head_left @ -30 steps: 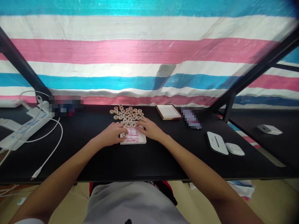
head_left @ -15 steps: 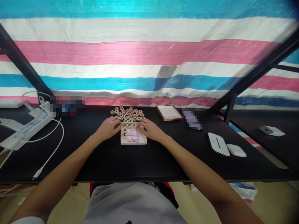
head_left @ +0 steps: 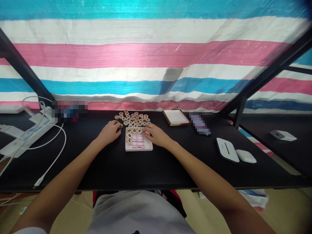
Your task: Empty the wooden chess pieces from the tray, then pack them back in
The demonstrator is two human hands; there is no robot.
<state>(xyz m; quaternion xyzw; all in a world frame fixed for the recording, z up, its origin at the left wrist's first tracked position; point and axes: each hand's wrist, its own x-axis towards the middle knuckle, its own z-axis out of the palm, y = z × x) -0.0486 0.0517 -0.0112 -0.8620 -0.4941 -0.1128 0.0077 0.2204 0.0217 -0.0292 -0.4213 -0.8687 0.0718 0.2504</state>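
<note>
A small white board with pink grid lines (head_left: 139,145) lies on the black desk (head_left: 151,165). Several round wooden game pieces sit along its far and left edges. Behind it lies a loose pile of pieces (head_left: 133,118). My left hand (head_left: 110,131) is curled at the pile's left end, its fingertips on a piece there. My right hand (head_left: 156,134), with a ring on one finger, rests on the board's far right corner, fingertips pinched at a piece.
An empty wood-framed tray (head_left: 175,117) lies at the back right of the pile. White power strips and cables (head_left: 29,133) lie at the left. Two white devices (head_left: 235,152) lie at the right. A striped tarp hangs behind the desk.
My left hand has left the board's left edge and moved back and left to the pile's edge, leaving pieces on the board's left column. My right hand has stayed put.
</note>
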